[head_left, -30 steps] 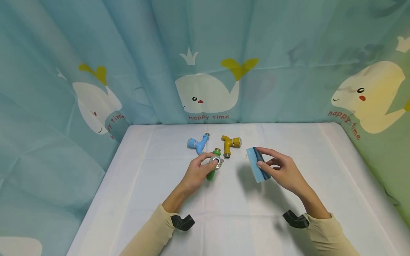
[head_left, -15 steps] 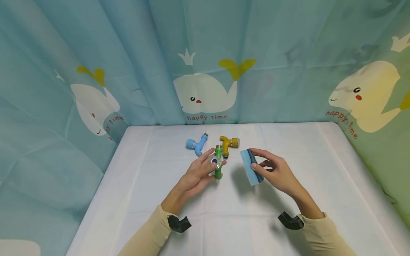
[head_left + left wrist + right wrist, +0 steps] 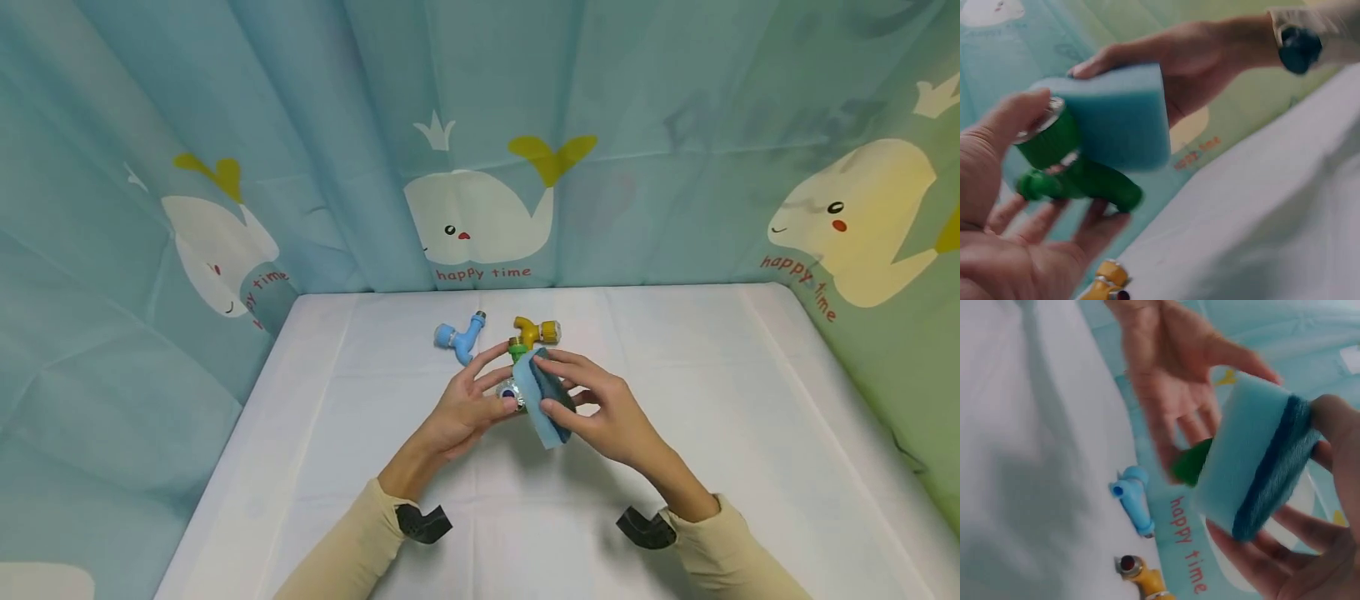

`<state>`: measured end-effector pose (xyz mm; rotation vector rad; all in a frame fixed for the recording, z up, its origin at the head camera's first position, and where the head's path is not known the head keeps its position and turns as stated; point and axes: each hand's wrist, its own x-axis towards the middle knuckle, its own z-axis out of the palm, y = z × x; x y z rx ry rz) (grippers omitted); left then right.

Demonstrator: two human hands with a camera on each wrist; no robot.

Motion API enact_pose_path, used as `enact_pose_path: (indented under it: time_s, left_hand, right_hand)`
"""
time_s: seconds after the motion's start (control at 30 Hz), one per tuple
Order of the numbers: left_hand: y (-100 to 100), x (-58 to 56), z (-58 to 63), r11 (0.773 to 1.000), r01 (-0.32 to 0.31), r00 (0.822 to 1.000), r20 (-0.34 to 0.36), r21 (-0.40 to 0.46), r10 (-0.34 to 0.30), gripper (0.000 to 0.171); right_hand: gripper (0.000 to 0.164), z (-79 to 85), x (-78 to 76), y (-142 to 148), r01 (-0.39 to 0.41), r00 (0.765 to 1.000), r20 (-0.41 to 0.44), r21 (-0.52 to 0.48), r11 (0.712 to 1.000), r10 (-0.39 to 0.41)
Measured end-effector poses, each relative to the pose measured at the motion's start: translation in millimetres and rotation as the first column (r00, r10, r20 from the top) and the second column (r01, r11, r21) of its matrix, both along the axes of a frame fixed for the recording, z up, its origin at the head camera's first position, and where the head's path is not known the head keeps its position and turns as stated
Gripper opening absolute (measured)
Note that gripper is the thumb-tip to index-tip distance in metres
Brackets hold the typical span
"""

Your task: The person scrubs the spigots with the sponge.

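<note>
My left hand (image 3: 467, 412) holds a green tap (image 3: 1100, 178) above the table, thumb on its silver-rimmed round handle and fingers under the body. My right hand (image 3: 615, 417) grips a sponge (image 3: 1254, 456), light blue foam with a darker blue layer, between thumb and fingers. The foam side faces the tap and overlaps it in all three views. In the head view, the sponge hides much of the tap; the threaded end and handle still show. Only a green tip of the tap is visible past the sponge in the right wrist view.
Beyond the hands, a light blue tap (image 3: 459, 337) and a yellow tap (image 3: 536, 331) lie on the white-covered table (image 3: 360, 400). A blue curtain (image 3: 645, 208) with whale prints rises along the table's far edge and sides.
My right hand has brought the sponge leftward to the green tap. The left hand has turned the tap more upright and shifted its fingers around it. The blue and yellow taps stay put.
</note>
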<state>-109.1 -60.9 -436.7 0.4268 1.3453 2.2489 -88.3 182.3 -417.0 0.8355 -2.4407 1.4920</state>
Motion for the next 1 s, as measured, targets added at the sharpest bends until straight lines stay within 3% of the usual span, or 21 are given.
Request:
enact_pose_path:
  time_s: [0.1,0.17,0.3,0.43,0.63,0.77,0.93,1.0]
  left_hand:
    - [-0.5,0.5,-0.8,0.999,-0.025,1.000,0.009,0.041,0.024,0.089]
    - [-1.0,0.0,-1.2,0.998,-0.035,0.999,0.014,0.055,0.034,0.091]
    - [-1.8,-2.2,-1.1,0.997,-0.021,1.000,-0.008,0.069,0.022,0.099]
    - [-3.1,-3.0,-1.8,0.996,0.000,1.000,-0.031,0.094,0.003,0.106]
    - [-5.4,-5.2,-4.5,0.996,0.018,0.992,-0.128,0.082,-0.008,0.103]
    - [-9.0,-5.7,-5.5,0.995,0.028,0.984,-0.180,0.099,-0.010,0.102]
    - [-10.2,-6.8,-3.7,0.995,0.006,0.980,-0.198,0.104,0.015,0.103]
    - [-10.0,-6.8,-2.6,0.993,-0.015,0.983,-0.182,0.115,0.036,0.104]
  right_hand:
    - [0.050,-2.2,-2.4,1.5,0.052,0.997,-0.060,0.095,0.994,-0.047]
    - [0.050,-0.8,-4.5,2.5,0.078,0.995,-0.070,0.098,0.992,-0.071]
    - [0.050,8.0,-7.8,0.8,0.058,0.996,-0.071,0.069,0.996,-0.053]
    - [0.049,13.0,-11.7,-0.1,0.056,0.993,-0.110,0.137,0.989,-0.041]
    - [0.049,14.4,-14.2,-1.2,0.031,0.999,0.011,0.062,0.998,-0.032]
    - [0.048,12.3,-15.8,-3.6,0.071,0.997,-0.052,0.146,0.987,-0.064]
    - [0.050,11.1,-11.7,-7.9,0.076,0.996,0.049,0.008,0.997,-0.076]
    - [0.050,9.6,-9.0,-11.7,0.061,0.996,0.057,0.001,0.998,-0.061]
